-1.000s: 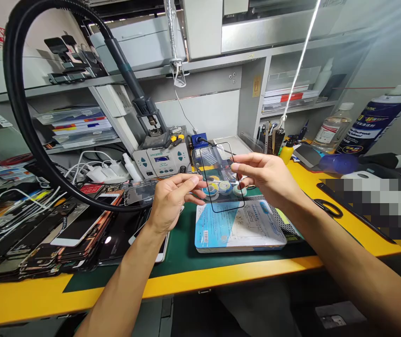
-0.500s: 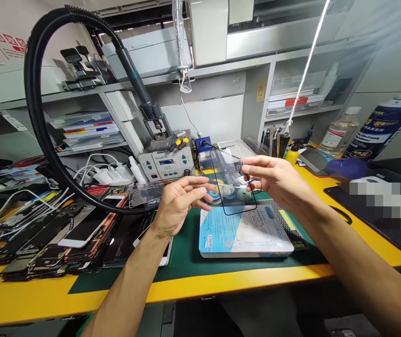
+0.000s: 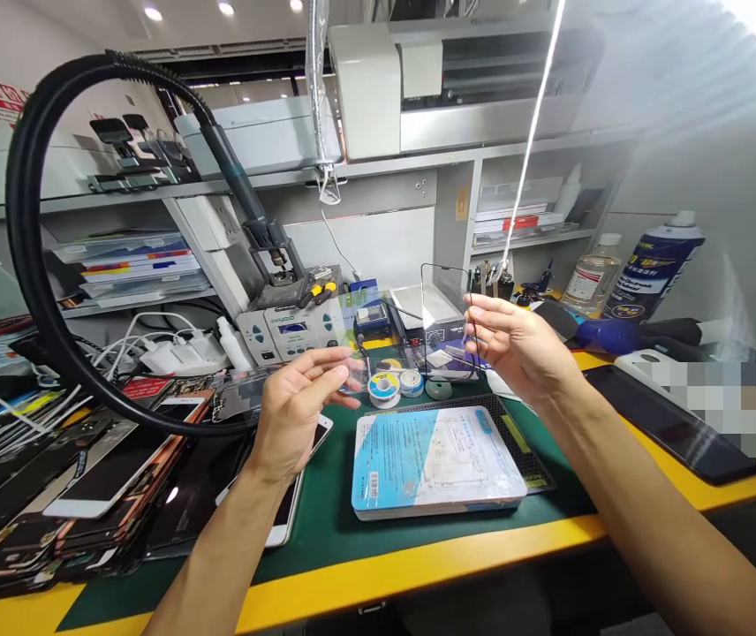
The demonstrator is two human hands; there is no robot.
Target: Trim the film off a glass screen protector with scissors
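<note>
My right hand (image 3: 517,340) grips a clear glass screen protector with a thin black border (image 3: 442,322) by its right edge. The glass stands upright, raised over the far side of the bench mat. On the left, my left hand (image 3: 305,402) is closed, thumb against fingers, at what looks like a thin clear film (image 3: 366,329); its outline is faint. A gap separates this hand from the glass. Below both hands, a blue and white flat box (image 3: 437,464) lies on the green mat (image 3: 325,539), partly over a black perforated pad (image 3: 537,464).
Stacked phones and phone parts (image 3: 100,477) cover the left side, under a looping black hose (image 3: 24,230). Behind are a hot-air station (image 3: 291,329) and solder spools (image 3: 384,389). To the right stand a clear bottle (image 3: 593,274), a blue spray can (image 3: 656,265) and a dark tablet (image 3: 669,424).
The glass has turned more upright and my right hand has risen slightly against the bench. My hands are farther apart, and the left has closed its fingers. The whole view has shifted.
</note>
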